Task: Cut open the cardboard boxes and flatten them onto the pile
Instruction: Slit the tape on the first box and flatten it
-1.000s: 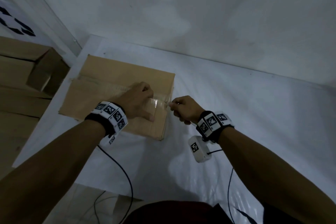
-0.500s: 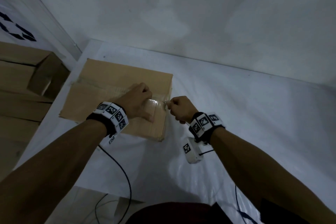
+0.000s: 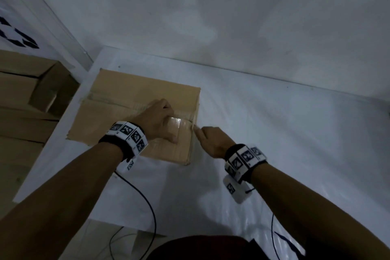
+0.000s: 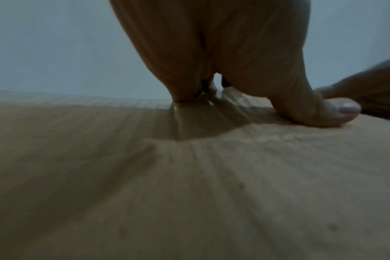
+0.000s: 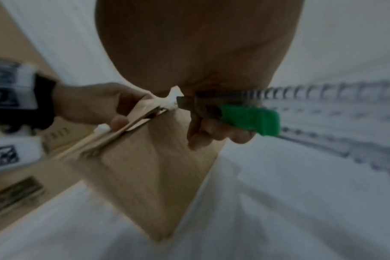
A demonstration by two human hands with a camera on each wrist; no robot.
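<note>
green cutter (image 5: pixel 249 119) in right hand (image 5: pixel 198 52)

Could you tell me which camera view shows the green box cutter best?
The right wrist view: the green box cutter sits in the right hand, its blade at the cardboard box edge. In the head view the right hand hides the cutter. The left wrist view shows only the left hand on cardboard, with no cutter.
</note>
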